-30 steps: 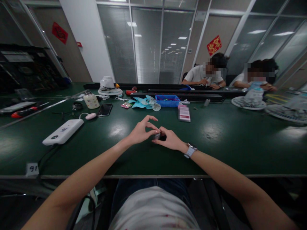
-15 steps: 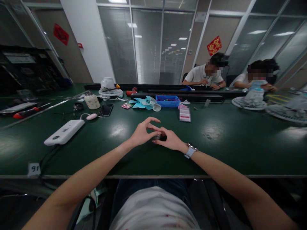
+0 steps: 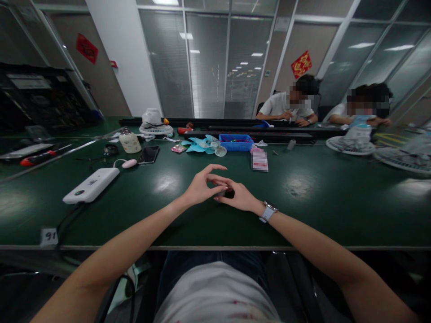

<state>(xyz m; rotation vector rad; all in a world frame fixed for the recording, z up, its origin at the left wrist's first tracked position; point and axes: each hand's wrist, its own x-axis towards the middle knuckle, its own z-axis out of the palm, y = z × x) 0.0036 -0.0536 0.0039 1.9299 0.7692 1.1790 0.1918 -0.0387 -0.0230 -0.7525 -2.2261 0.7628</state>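
Over the green table (image 3: 202,229), my two hands meet at the fingertips. Between them is a small greyish, round-looking piece (image 3: 221,194), mostly covered by fingers, so its kind cannot be made out. My left hand (image 3: 201,186) pinches at its top with thumb and a finger, while the index finger stretches out above. My right hand (image 3: 240,196), with a watch (image 3: 268,211) on the wrist, curls thumb and fingers round the piece from the right.
Farther back lie light-blue fan blades (image 3: 198,144), a blue basket (image 3: 235,142) and a pink-and-white packet (image 3: 259,160). To the left are a white power bank-like box (image 3: 90,185), a phone (image 3: 148,155) and a bottle (image 3: 129,141). Two people (image 3: 286,105) sit across the table.
My left thumb and fingertips have shifted very slightly over the small piece, which now shows less. Both hands otherwise stay in the same place.
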